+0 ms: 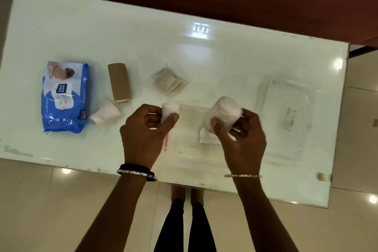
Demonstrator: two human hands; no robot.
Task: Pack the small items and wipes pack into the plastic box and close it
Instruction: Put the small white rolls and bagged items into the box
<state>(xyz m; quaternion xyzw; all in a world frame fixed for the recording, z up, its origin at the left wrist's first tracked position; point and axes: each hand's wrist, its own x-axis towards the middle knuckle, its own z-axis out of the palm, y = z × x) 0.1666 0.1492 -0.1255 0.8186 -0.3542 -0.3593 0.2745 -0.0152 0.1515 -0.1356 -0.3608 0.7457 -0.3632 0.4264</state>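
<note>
While both hands hover over the near middle of the white table (184,57), the left hand (143,135) is curled closed, pinching a small white roll (169,109) between thumb and fingers, and the right hand (243,139) is wrapped around a larger white roll (223,112), thumb pressed against its side. Directly under and between them sits the clear plastic box (190,129), open, with a white slip of paper (206,139) lying inside beneath the right hand's roll. Its clear lid (286,116) rests on the table to the right, apart from the box. To the left, 2 small zip bags lie flat: 1 bag (169,80) beyond the left hand, the other bag (108,111) touching the near end of a flattened brown cardboard tube (119,82). Farthest left lies the blue wipes pack (64,96) (label up, printed "mee mee"), just beside that second bag. Bangles circle both wrists.
</note>
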